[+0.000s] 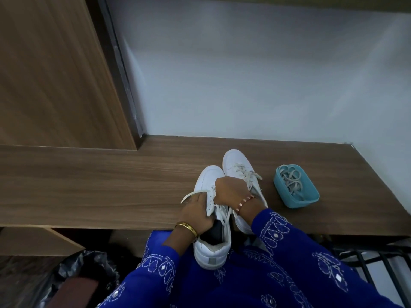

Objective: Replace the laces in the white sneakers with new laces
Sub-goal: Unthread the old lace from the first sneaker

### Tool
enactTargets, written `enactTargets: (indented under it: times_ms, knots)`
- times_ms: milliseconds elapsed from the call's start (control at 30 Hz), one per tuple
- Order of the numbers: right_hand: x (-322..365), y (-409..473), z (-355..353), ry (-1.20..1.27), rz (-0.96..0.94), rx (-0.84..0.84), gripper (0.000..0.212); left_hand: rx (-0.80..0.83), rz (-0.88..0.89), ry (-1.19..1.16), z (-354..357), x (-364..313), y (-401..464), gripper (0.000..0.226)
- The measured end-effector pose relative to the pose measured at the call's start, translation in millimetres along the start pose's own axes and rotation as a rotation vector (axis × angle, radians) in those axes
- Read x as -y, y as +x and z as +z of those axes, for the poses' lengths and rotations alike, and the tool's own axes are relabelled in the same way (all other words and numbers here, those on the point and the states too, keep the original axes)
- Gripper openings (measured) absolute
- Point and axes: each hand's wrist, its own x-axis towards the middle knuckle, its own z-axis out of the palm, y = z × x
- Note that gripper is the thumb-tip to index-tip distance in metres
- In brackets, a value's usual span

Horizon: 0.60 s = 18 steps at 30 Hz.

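Two white sneakers sit on a wooden desk. The near sneaker [210,221] hangs with its heel over the desk's front edge, above my lap. My left hand [196,215] grips its left side, where a loose lace end [191,195] crosses my fingers. My right hand [231,192] has its fingers curled on the laces at the sneaker's middle. The far sneaker [239,166] lies to the right, still laced, partly hidden by my right wrist. A teal tub [310,197] further right holds a bundle of pale laces [292,180].
The wooden desk [100,187] runs left to right, with a white wall behind and a tall wooden panel [51,70] at the back left. Below the desk's edge lie a black plastic bag [89,267] at left and a dark rack [373,261] at right.
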Motion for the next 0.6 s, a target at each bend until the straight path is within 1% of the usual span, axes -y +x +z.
enactTargets:
  times_ms: [100,200,267,300,333,400,433,533,600]
  knots:
    - [-2,1,0,0.008,0.029,-0.003,0.011,-0.007,0.008,-0.008,-3,-2,-1,0.058]
    - [-8,1,-1,0.047,0.061,-0.068,0.016,0.010,0.009,0.001,-3,-2,-1,0.060]
    - [-13,4,-4,0.107,0.080,-0.121,0.016,-0.004,0.001,0.006,-2,-1,-1,0.058]
    - [-17,7,-7,0.170,0.097,-0.118,0.012,-0.009,-0.003,0.008,-2,-1,-1,0.058]
    - [-20,10,-10,0.275,0.117,-0.099,0.013,-0.003,-0.010,0.009,-1,0,-1,0.059]
    - [-27,14,-20,0.567,0.149,-0.040,0.031,0.004,-0.012,0.010,-1,0,-1,0.060]
    - [-30,15,-24,0.729,0.157,-0.024,0.036,-0.001,-0.011,0.007,-2,0,-1,0.059]
    - [-33,9,-36,1.095,0.160,-0.018,0.025,-0.001,-0.017,-0.016,-3,-1,-2,0.059]
    - [-32,6,-45,1.264,0.138,-0.079,0.025,0.025,-0.035,-0.016,-2,-2,-1,0.061]
